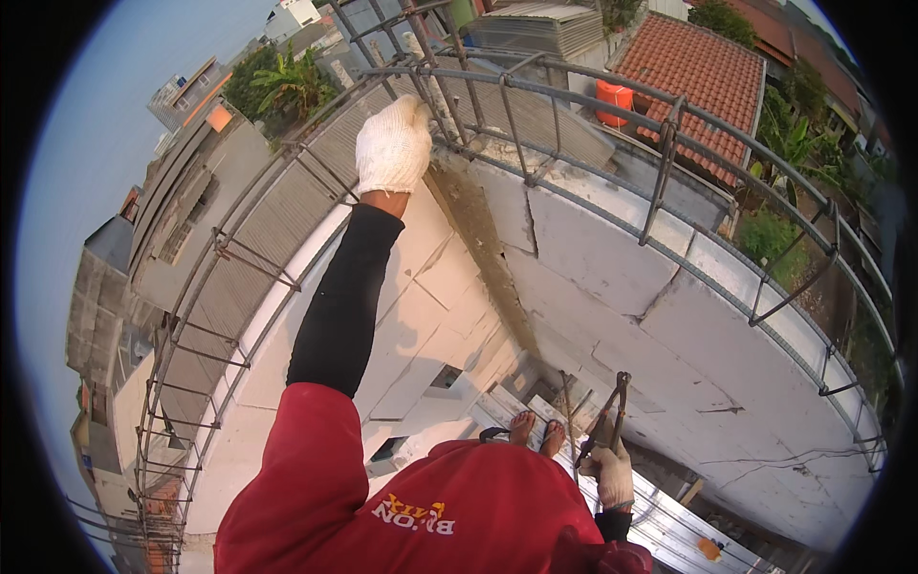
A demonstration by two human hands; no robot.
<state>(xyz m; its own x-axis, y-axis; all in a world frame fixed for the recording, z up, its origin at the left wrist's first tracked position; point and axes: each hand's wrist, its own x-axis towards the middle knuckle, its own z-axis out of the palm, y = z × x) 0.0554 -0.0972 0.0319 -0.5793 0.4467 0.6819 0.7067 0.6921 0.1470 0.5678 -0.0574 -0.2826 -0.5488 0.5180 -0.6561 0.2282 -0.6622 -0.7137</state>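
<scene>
My left hand (394,151), in a white knit glove, is closed at the corner of the rebar cage (521,134) on top of the wall. Its fingers curl over the lower inner bar beside the corner's upright bars; the glove hides the exact grip. Lower down, to the right of my body, my right hand (612,471) is gloved too and closed around a pair of pincers (618,407). The pincers' jaws point up, away from the cage. A thin dark rod (569,411) rises just left of them; whether my right hand touches it is unclear.
Pale block walls (583,249) meet in a corner below the cage. My feet (535,430) stand on narrow boards far down, near shiny metal sheeting (660,521). Beyond the wall lie a tiled roof (693,81), an orange tank (614,101) and corrugated roofing (268,215).
</scene>
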